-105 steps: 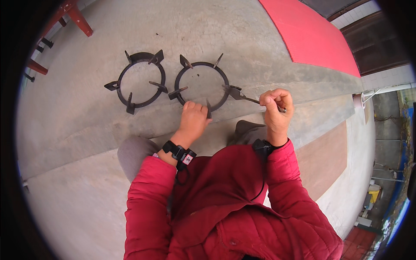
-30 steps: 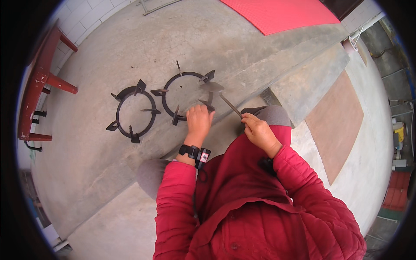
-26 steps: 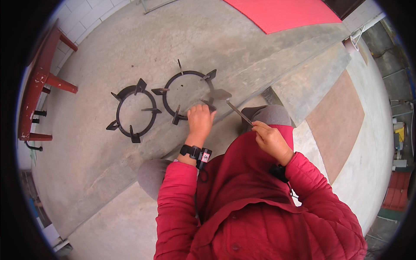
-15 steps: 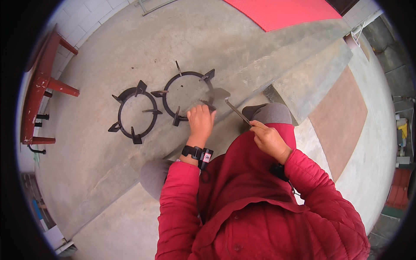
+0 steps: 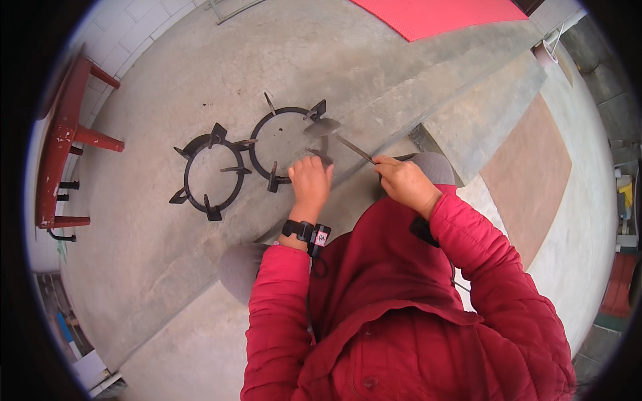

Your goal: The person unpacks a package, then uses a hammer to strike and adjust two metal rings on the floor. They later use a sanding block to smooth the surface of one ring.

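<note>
1. The right hand (image 5: 406, 182) holds a scraper (image 5: 354, 148) by the handle; its blade (image 5: 322, 126) is at the right side of a black ring (image 5: 273, 178).
2. The left hand (image 5: 310, 180) touches this ring's near edge; whether it grips, I cannot tell.
3. Both this and a second ring (image 5: 213, 210) lie on the floor (image 5: 160, 100).

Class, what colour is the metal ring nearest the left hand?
The ring is black, clearest in the head view.

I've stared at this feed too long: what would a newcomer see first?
The eye would probably go to the bright red mat along the top edge, right of centre. Next: the left ring and the right ring, black and pronged, side by side left of centre. The left hand is at the right ring's near edge, and the right hand holds a flat-bladed tool toward it.
</note>
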The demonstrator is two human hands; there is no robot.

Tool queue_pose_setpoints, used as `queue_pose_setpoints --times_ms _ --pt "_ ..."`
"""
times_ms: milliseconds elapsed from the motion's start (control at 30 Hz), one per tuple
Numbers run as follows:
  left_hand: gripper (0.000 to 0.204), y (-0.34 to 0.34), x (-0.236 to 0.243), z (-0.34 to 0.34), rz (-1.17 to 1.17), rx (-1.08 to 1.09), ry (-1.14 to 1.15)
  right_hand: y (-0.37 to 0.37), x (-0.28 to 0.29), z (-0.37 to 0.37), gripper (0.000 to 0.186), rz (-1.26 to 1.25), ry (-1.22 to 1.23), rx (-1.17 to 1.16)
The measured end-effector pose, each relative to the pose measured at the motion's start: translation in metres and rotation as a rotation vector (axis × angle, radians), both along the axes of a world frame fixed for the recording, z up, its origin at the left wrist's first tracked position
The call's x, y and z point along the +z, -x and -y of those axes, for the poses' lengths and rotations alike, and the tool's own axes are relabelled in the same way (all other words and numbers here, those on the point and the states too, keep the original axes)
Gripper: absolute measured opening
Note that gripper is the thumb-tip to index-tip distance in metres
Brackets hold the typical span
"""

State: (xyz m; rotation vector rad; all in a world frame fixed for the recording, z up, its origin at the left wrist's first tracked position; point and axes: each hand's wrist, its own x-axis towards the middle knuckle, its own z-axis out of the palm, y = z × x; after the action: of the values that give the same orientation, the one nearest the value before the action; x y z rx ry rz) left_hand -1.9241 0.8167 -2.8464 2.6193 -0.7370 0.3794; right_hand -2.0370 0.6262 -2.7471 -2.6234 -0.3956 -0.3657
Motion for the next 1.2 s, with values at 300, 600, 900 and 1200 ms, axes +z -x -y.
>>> queue_pose_setpoints --times_ms 300,600,900,1200 --pt "0.030 0.022 0.013 0.003 0.021 0.008 -0.004 0.019 0.012 -0.005 0.013 -0.042 0.012 -0.024" --pt "0.029 0.038 0.027 -0.006 0.009 0.017 -0.022 0.036 0.022 -0.017 0.013 -0.166 0.069 -0.050" --pt "0.031 0.031 0.034 -0.003 0.052 -0.015 -0.001 0.029 0.028 -0.010 0.010 -0.131 0.093 -0.007" --pt "0.032 0.021 0.030 0.002 0.043 0.002 0.007 0.008 0.040 -0.002 0.013 -0.163 0.175 0.069"
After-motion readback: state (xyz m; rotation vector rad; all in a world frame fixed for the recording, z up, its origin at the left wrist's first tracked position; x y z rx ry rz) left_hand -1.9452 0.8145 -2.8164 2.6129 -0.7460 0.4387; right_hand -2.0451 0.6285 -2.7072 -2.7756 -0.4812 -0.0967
